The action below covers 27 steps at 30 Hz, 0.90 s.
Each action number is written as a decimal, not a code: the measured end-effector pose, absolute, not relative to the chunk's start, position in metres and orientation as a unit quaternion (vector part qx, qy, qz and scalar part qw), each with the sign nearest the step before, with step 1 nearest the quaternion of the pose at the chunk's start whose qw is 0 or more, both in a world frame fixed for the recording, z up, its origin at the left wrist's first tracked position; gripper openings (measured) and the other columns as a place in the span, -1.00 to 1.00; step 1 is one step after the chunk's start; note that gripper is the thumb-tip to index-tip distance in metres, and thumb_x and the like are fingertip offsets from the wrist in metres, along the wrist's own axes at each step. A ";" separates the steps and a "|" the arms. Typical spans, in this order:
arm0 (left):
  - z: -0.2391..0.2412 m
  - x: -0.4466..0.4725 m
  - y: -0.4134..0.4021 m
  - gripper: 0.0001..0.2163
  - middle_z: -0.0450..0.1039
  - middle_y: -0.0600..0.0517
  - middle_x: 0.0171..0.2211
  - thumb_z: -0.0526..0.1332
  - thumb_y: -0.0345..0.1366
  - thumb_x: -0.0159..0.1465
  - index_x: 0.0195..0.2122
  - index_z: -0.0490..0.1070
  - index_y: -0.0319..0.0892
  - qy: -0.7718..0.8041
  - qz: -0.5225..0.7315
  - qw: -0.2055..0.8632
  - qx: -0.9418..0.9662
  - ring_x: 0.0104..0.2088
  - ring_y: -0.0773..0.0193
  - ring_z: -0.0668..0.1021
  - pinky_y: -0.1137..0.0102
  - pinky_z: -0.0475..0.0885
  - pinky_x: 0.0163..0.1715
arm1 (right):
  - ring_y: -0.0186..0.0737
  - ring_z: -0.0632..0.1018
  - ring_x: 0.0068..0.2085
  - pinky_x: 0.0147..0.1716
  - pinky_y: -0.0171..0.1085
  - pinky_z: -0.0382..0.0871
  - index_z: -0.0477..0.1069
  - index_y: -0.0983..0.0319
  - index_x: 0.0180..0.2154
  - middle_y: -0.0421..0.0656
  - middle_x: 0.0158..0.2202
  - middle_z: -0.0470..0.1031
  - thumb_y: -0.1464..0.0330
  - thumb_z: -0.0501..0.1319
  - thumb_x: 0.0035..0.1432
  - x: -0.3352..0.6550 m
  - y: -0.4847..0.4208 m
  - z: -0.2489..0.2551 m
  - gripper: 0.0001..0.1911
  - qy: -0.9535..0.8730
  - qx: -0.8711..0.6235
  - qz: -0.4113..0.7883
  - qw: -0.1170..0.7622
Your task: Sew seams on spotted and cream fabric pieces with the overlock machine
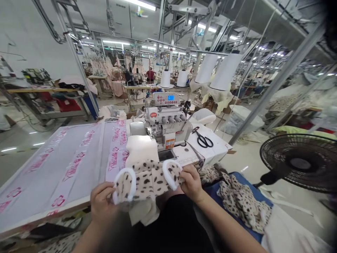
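The left hand (104,202) and right hand (191,182) each grip an edge of a spotted fleece garment (147,181), holding it spread taut before the overlock machine (164,121). More spotted fabric (244,203) lies within reach on the right.

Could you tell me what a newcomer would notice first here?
The spotted plush garment, held between the left hand and right hand, stands out at centre. Behind it sits a white overlock sewing machine, with black-handled scissors to its right. A black fan stands at far right.
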<state>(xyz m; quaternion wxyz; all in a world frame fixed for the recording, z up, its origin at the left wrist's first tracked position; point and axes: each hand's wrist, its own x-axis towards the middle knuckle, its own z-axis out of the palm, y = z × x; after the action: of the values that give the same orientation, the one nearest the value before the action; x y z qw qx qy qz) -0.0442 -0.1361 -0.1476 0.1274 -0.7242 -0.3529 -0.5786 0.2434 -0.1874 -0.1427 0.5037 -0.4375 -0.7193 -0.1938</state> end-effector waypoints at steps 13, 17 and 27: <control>-0.159 -0.037 -0.137 -0.91 0.35 0.02 -0.40 0.18 -0.35 0.14 -0.37 0.24 -0.14 -0.327 -0.556 0.164 -0.747 -0.39 0.29 0.47 0.36 0.43 -0.41 | -0.22 0.34 -0.38 -0.46 -0.24 0.30 0.28 0.15 -0.34 -0.17 -0.40 0.25 0.66 -0.01 -0.17 0.254 -0.189 -0.165 -0.62 -0.711 -0.431 -0.152 0.534; -0.158 -0.035 -0.137 -0.89 0.35 0.04 -0.39 0.20 -0.42 0.12 -0.38 0.26 -0.13 -0.307 -0.562 0.163 -0.751 -0.39 0.30 0.47 0.35 0.44 -0.36 | -0.22 0.34 -0.38 -0.45 -0.24 0.30 0.28 0.14 -0.34 -0.17 -0.39 0.25 0.66 0.00 -0.16 0.256 -0.189 -0.166 -0.63 -0.707 -0.437 -0.150 0.535; -0.108 -0.028 -0.147 -0.80 0.45 0.05 -0.46 0.10 -0.15 0.19 -0.35 0.35 -0.17 -0.446 -0.322 -0.318 -0.772 -0.42 0.29 0.48 0.46 0.38 -0.42 | -0.25 0.37 -0.35 -0.37 -0.24 0.32 0.21 0.22 -0.43 -0.18 -0.41 0.27 0.55 0.05 -0.04 0.270 -0.195 -0.148 -0.87 -0.678 -0.542 0.157 0.471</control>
<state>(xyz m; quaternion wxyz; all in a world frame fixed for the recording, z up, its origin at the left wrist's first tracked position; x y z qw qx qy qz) -0.0279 -0.1466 -0.1077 -0.3180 -0.7723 -0.4459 -0.3220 0.2695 -0.1950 -0.1479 0.4712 -0.5422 -0.6778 0.1571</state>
